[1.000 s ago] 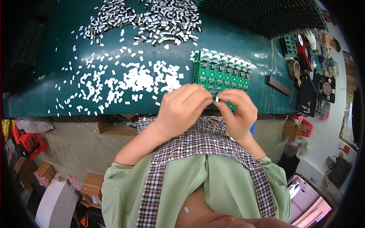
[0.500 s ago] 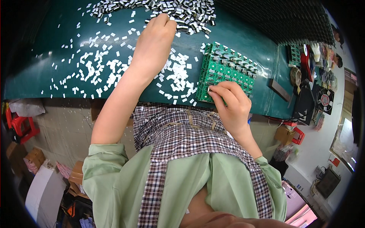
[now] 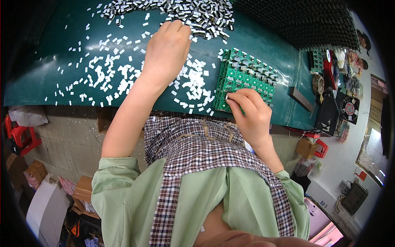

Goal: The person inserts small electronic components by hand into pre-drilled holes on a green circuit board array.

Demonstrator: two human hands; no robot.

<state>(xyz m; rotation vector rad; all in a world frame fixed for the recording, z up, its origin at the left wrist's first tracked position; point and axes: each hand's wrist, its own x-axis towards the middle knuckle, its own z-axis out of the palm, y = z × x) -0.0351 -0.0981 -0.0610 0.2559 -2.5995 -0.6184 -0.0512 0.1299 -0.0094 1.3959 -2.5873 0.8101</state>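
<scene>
My left hand (image 3: 168, 51) reaches to the near edge of a heap of small black-and-white components (image 3: 212, 20) at the back of the table. Its fingers are curled down, and the back of the hand hides whatever is between them. On the right, a stack of green circuit boards (image 3: 242, 78) carries rows of round outlines and small mounted parts. Over the near edge of this stack, my right hand (image 3: 253, 113) holds thumb and forefinger pinched together, with a tiny white piece (image 3: 227, 97) at their tips. Loose white slips (image 3: 193, 84) lie scattered between the two hands and farther left.
A dark rack of closely packed rows (image 3: 300, 24) stands at the back right of the green table (image 3: 33, 90). Right of the boards lies a grey metal bar (image 3: 300, 99). Beyond it are a black fan (image 3: 349, 110) and more boards (image 3: 317, 61).
My left hand has drawn back very slightly toward me at the heap's edge. My right hand keeps its pinch over the boards. The whole view has shifted a little.
</scene>
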